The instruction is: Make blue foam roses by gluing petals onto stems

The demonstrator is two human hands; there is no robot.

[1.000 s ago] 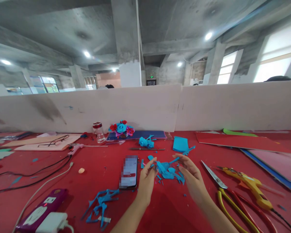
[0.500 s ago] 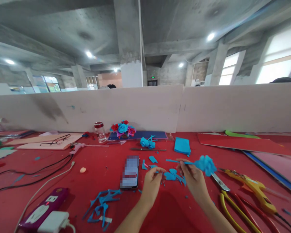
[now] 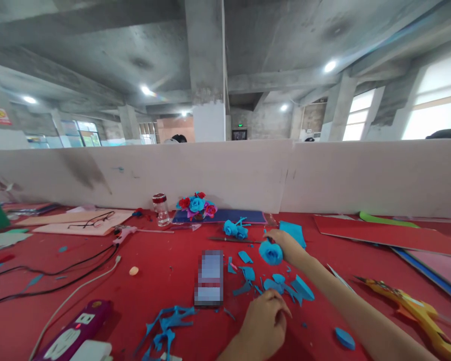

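My right hand (image 3: 285, 245) reaches toward the back of the table, its fingers closed round a blue paper rose (image 3: 270, 252). The rose's bloom faces me and hides most of its stem. Just beyond lie a thin dark rod (image 3: 225, 239) and a stack of blue paper (image 3: 291, 231), partly behind that hand. My left hand (image 3: 266, 313) is low in the middle with fingers curled in; whatever it may hold is hidden. Around its fingertips lie loose blue paper pieces (image 3: 278, 283). Finished blue paper flowers (image 3: 235, 229) rest behind the rod.
A phone (image 3: 209, 278) lies left of my left hand, with blue scraps (image 3: 169, 323) nearer me. A glass jar (image 3: 161, 209) and a bouquet (image 3: 197, 204) stand by the partition. At the right is a yellow glue gun (image 3: 413, 311); at the left, a purple power strip (image 3: 75, 333).
My right hand has carried the rose back and left, turning its bloom toward me. My left hand has moved right and nearer me. The right arm now covers most of the yellow-handled scissors.
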